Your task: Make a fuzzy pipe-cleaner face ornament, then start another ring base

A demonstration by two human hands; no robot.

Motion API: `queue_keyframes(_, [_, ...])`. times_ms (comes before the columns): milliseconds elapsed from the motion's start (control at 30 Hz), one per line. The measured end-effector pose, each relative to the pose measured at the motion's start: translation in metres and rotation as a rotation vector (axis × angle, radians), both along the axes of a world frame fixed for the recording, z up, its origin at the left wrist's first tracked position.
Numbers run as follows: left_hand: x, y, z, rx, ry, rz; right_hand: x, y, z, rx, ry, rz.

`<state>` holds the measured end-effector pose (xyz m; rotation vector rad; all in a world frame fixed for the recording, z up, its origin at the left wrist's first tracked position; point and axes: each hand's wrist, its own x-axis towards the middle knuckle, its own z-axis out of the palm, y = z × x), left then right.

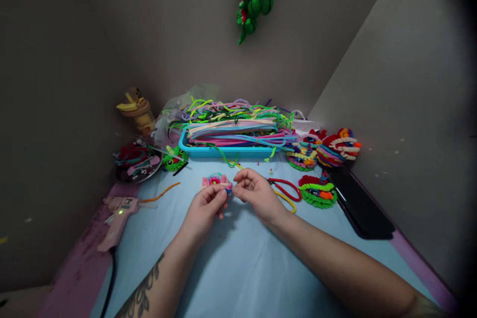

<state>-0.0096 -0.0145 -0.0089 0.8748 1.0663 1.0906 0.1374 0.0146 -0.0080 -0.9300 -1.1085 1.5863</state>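
On a light blue sheet point(238, 268), heap of fuzzy stems point(231, 134) in a blue tray point(253, 152) at far end, nearer in, right hand point(257, 194) half-curled, its hold unclear, left hand point(204, 204) pinched nearly closed, tiny pink-and-blue piece point(228, 189) in its grip.

A small pink-blue piece point(229, 188) sits pinched in the left hand point(205, 203).

Pink piece point(215, 179) beyond the left grip point(206, 204): fuzzy
Tray point(238, 152): smooth plastic
Bowl point(156, 171): shiny metal
Glue gun point(119, 219): matt plastic
Black slab point(364, 208): glossy
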Motion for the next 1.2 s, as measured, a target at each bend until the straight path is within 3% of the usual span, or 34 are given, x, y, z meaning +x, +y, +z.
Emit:
queue_keyframes(267, [-0.002,-0.001,0.003,-0.225,-0.268,-0.104,0.001,0.005,-0.007,0.005,0.008,0.005])
queue_keyframes(467, [-0.002,-0.001,0.006,-0.365,-0.427,-0.126,0.001,0.006,-0.01,0.044,0.049,0.177])
queue_keyframes(600, [-0.002,-0.002,0.006,-0.4,-0.433,-0.126,0.003,0.006,-0.006,0.071,0.045,0.205])
queue_keyframes(833, [0.0,-0.004,0.004,-0.239,-0.294,-0.113,0.003,0.005,-0.002,0.081,-0.014,0.171])
queue_keyframes(1033, [0.002,-0.002,0.001,0.062,0.084,0.053,0.0,0.002,-0.006,0.084,-0.052,0.035])
queue_keyframes(1200, [0.004,-0.003,-0.003,0.097,0.275,0.116,-0.002,0.0,-0.008,0.119,-0.112,0.021])
